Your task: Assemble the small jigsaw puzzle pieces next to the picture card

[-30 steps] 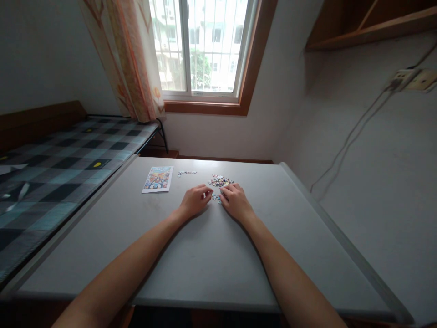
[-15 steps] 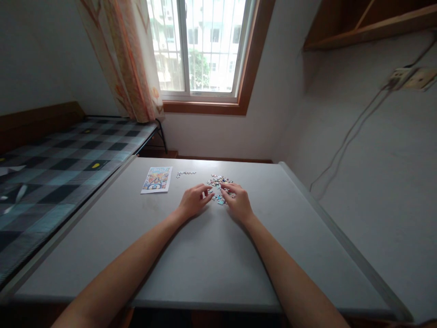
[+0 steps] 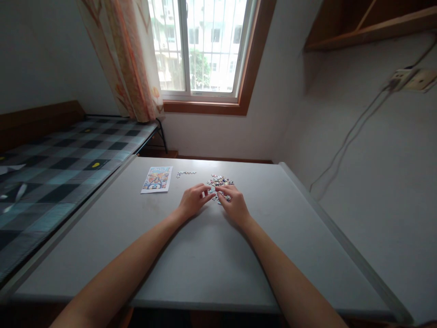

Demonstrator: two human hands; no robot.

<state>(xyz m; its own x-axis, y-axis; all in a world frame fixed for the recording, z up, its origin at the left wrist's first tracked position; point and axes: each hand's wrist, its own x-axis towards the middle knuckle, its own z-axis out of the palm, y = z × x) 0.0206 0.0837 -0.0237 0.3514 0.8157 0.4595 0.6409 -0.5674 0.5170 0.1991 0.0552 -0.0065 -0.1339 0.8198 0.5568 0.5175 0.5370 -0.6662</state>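
The right hand (image 3: 236, 203) bends in over a white table (image 3: 211, 259), its thumb and forefinger curved toward each other; whether a piece is caught between the tips is too small to tell. Facing it, just to its left, the left hand (image 3: 193, 200) rests on its outer edge with fingers curled and thumb reaching forward; whether it pinches anything cannot be told either. The fingertips of both hands nearly meet. Small, multicoloured jigsaw pieces (image 3: 221, 180) lie in a loose heap just beyond the right hand's fingers, with more pieces scattered under and between the two hands. Beyond the left hand and a little to its left, a short, bent row of pieces (image 3: 186, 172) lies apart from the heap. Farther left of that hand is a colourful printed sheet (image 3: 157, 179), flat on the table.
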